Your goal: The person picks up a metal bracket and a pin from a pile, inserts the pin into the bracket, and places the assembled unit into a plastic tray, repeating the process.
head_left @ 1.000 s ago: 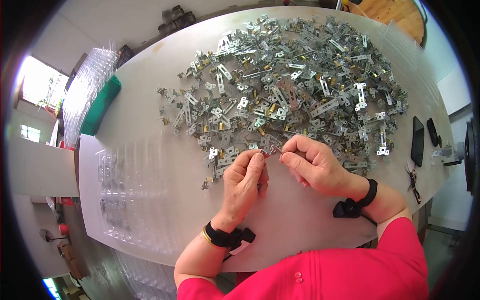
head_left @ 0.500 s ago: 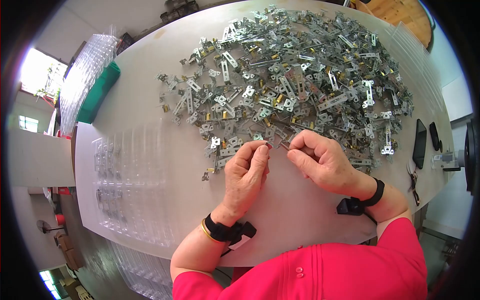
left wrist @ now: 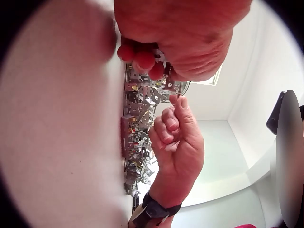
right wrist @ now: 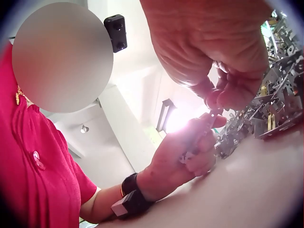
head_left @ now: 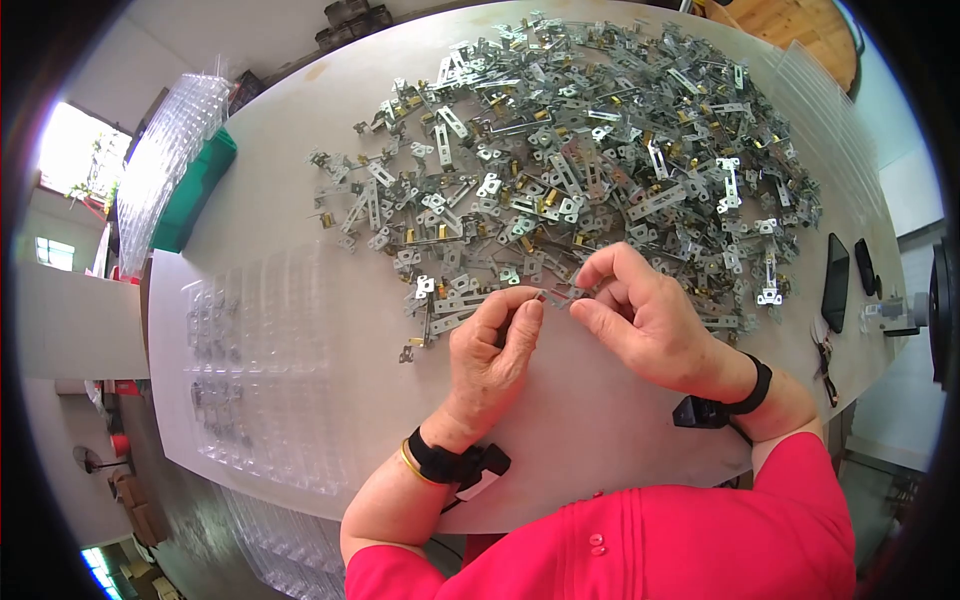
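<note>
In the head view the left hand (head_left: 495, 350) pinches a small metal part (head_left: 549, 298) between thumb and forefinger, its other fingers curled. The right hand (head_left: 655, 325) faces it, thumb and forefinger close together at the part's other end. The right wrist view shows a flat metal strip (right wrist: 209, 121) in the left hand (right wrist: 178, 154), with the right hand's (right wrist: 213, 52) fingertips at its upper end. In the left wrist view a metal piece (left wrist: 167, 69) shows among the left hand's (left wrist: 175, 33) curled fingers. Beyond the hands lies a large heap of metal brackets (head_left: 590, 170).
Clear plastic trays (head_left: 270, 370), some with metal parts in them, lie at the left. A green bin (head_left: 195, 190) with stacked clear trays (head_left: 170, 165) stands behind. At the right are a phone (head_left: 835, 282), a dark case (head_left: 867, 267) and cutters (head_left: 824, 362).
The hands draw slightly apart, then the right forefinger lifts and arches higher beside the small part. The left hand has shifted slightly to the right. The camera view has shifted a little.
</note>
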The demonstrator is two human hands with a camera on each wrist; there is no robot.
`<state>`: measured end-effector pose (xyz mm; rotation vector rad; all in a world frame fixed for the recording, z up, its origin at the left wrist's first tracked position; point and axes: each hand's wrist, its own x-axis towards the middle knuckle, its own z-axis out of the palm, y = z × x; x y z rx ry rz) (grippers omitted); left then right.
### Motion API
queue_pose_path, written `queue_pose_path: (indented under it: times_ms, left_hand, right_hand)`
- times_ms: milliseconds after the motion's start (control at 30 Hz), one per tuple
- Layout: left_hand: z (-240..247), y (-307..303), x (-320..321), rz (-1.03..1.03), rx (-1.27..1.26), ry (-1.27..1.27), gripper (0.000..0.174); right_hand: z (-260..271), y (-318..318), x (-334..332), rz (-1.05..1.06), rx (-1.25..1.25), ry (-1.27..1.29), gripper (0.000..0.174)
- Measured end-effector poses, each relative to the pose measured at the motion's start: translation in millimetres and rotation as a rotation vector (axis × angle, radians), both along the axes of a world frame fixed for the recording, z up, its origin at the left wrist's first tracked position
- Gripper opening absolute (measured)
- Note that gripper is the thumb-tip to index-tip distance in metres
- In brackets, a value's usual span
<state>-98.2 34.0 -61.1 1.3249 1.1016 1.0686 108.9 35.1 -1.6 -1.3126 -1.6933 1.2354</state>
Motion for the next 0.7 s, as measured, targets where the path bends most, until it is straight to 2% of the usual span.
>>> queue_pose_path:
  times_ms: [67,133,200,333,400,433,500,567,633,667,700]
  left_hand:
    - [-1,1,1,0.024,0.001,-0.012,0.016]
    - [-2,1,0,-0.015,0.162,0.092,0.014]
    - [1,1,2,-0.032,0.222,0.129,0.014]
    - [6,0,3,-0.052,0.333,0.214,0.013]
    - [5,0,2,-0.075,0.337,0.216,0.014]
    - [4,-1,1,-0.096,0.340,0.220,0.014]
    - [4,-1,1,-0.111,0.337,0.215,0.014]
    - [7,-1,0,-0.127,0.336,0.210,0.014]
    - [15,0,-1,-0.279,0.439,0.306,0.013]
    - [15,-2,0,-0.282,0.441,0.305,0.013]
    - [14,-5,0,-0.262,0.259,0.158,0.015]
  right_hand:
    - [-3,2,2,0.039,-0.050,0.048,0.022]
    - [-1,2,1,0.079,-0.102,0.099,0.024]
    - [6,0,-4,0.036,-0.269,0.204,0.022]
    - [6,1,1,0.071,-0.232,0.100,0.016]
    - [10,1,3,0.080,-0.143,-0.063,0.010]
    - [9,1,4,0.079,-0.142,-0.064,0.010]
    - [8,1,5,0.093,0.207,-0.218,0.007]
    - [5,1,4,0.074,0.278,-0.167,0.007]
    - [3,0,4,0.049,0.347,-0.118,0.007]
    - [1,1,3,0.004,0.349,-0.046,0.007]
    - [1,1,3,-0.040,0.350,0.027,0.007]
